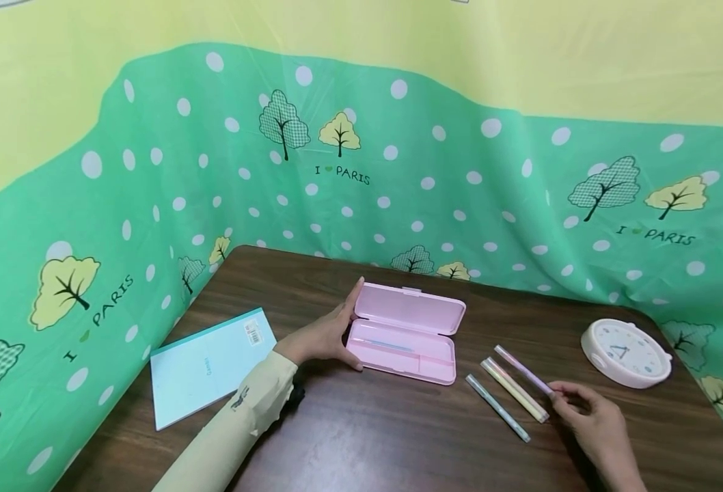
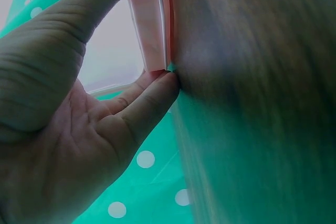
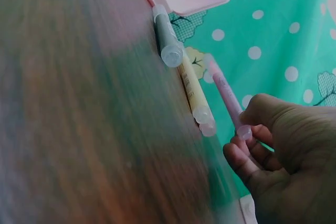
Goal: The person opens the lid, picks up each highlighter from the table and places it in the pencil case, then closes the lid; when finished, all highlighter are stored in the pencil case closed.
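A pink pencil case (image 1: 409, 311) lies with its lid raised in the middle of the table, a thin light-blue pen (image 1: 389, 345) inside it. My left hand (image 1: 324, 336) grips the case's left end, thumb at the front and fingers at the back; the left wrist view shows the case's side wall (image 2: 149, 30) between them. Between thumb and fingers, my right hand (image 1: 598, 425) pinches one end of a purple pen (image 1: 526, 370), held above the table in the right wrist view. Beside it lie a yellow pen (image 3: 193, 88), a pink pen (image 3: 208, 129) against that one, and a grey-blue pen (image 1: 498, 408).
A light-blue notebook (image 1: 198, 372) rests at the left, partly behind my left sleeve (image 1: 238, 417). At the right stands a round pale-pink clock (image 1: 629, 352). Green patterned cloth (image 1: 361, 212) hangs along the back and left edges of the dark wooden table (image 1: 361, 437).
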Tool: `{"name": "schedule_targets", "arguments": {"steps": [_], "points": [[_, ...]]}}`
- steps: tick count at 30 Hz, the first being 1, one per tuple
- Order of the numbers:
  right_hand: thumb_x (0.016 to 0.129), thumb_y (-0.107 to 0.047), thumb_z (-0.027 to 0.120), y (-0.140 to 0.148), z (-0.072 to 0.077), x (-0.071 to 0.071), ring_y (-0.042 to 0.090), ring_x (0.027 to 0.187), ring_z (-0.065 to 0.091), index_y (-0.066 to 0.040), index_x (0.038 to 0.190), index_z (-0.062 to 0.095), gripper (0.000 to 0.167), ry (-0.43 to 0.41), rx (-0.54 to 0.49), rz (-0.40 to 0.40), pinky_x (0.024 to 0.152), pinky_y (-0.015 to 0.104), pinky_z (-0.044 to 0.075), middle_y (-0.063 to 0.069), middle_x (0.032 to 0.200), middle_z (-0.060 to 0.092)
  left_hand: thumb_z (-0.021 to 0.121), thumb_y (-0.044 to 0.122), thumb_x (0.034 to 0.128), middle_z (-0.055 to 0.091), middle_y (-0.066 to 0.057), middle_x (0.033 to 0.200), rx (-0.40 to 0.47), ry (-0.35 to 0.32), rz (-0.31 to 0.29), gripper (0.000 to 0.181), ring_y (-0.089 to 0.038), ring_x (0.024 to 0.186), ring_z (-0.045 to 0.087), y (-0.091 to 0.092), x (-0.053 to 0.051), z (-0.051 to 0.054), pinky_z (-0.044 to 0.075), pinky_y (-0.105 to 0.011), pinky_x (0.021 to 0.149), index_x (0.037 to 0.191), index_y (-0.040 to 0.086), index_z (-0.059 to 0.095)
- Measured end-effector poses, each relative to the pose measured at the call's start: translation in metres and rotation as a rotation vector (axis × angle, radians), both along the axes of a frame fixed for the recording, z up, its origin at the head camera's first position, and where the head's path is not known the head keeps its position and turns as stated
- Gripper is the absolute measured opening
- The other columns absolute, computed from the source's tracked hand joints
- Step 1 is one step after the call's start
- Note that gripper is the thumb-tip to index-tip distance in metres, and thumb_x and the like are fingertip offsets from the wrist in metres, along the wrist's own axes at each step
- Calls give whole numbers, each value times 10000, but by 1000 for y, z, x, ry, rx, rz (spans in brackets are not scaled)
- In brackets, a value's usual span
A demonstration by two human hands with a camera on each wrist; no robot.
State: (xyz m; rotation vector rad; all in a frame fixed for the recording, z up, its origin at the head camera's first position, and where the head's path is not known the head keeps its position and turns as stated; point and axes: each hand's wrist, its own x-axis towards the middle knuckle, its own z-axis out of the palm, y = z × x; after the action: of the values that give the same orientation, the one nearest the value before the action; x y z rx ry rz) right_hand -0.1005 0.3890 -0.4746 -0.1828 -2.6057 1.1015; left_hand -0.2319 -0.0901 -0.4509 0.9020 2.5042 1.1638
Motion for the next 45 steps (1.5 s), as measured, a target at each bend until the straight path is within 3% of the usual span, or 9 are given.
{"name": "schedule_targets", "arguments": {"steps": [2, 3, 6, 9, 10, 19, 29, 35, 45], "points": [[985, 1, 755, -4, 1, -2, -64, 748, 579, 109, 1101, 749, 159, -17, -22, 10, 618, 146, 475, -173, 826, 689, 1043, 246, 738, 45, -193, 1800, 8, 7, -5, 1622, -351, 1584, 327, -1, 0, -1, 302, -516, 1268, 1699, 266, -263], [993, -9, 753, -6, 2, -3, -60, 748, 582, 107, 1107, 748, 163, -25, -35, 16, 614, 155, 483, -171, 830, 692, 1047, 303, 733, 35, -189, 1802, 16, 35, -17, 1635, -339, 1596, 302, -2, -5, -9, 296, -497, 1273, 1694, 274, -276], [1002, -6, 750, -13, 3, -6, -46, 745, 593, 113, 1115, 742, 164, -27, -75, 38, 605, 167, 487, -160, 841, 705, 1044, 324, 736, 21, -204, 1801, 22, 46, -24, 1634, -354, 1621, 233, -3, -5, -9, 286, -525, 1275, 1693, 263, -279], [996, 1, 759, -23, 5, -12, -37, 740, 595, 107, 1108, 746, 155, -5, -93, 69, 607, 160, 479, -145, 842, 713, 1042, 320, 740, 13, -195, 1804, 22, 51, -23, 1624, -351, 1628, 218, -3, -6, -8, 285, -520, 1276, 1697, 230, -267], [996, 1, 760, -26, 6, -14, -40, 747, 600, 100, 1110, 751, 151, 1, -91, 78, 617, 151, 476, -131, 852, 724, 1039, 263, 746, 17, -202, 1802, 17, 27, -13, 1607, -367, 1627, 220, -2, 0, 0, 286, -547, 1270, 1701, 203, -252], [970, 40, 770, -55, 11, -33, -41, 804, 625, 63, 1087, 777, 120, 49, -86, 197, 686, 127, 505, 70, 909, 762, 1040, 255, 746, 25, -196, 1803, -4, 26, -6, 1602, -358, 1617, 254, 1, 1, 2, 295, -525, 1271, 1702, 190, -243], [975, 6, 790, -79, 11, -46, 5, 729, 604, 65, 1096, 776, 135, 30, -172, 250, 633, 173, 491, -62, 833, 720, 1036, 262, 753, 18, -194, 1804, 11, 27, -10, 1601, -359, 1628, 220, -1, 1, 3, 280, -536, 1275, 1701, 219, -253], [986, 24, 769, -99, 14, -56, 11, 735, 590, 73, 1107, 775, 131, 7, -218, 278, 617, 184, 496, -2, 864, 715, 1027, 327, 763, 28, -200, 1802, 12, 44, -13, 1603, -375, 1625, 219, -3, 1, -1, 279, -581, 1266, 1693, 286, -278], [967, 67, 751, -134, 17, -72, 7, 816, 605, 63, 1098, 792, 138, 11, -249, 343, 683, 164, 512, 156, 1007, 759, 1030, 284, 764, 2, -157, 1813, -41, 15, 13, 1598, -321, 1645, 188, 1, -1, -1, 272, -500, 1285, 1696, 258, -267]]}}
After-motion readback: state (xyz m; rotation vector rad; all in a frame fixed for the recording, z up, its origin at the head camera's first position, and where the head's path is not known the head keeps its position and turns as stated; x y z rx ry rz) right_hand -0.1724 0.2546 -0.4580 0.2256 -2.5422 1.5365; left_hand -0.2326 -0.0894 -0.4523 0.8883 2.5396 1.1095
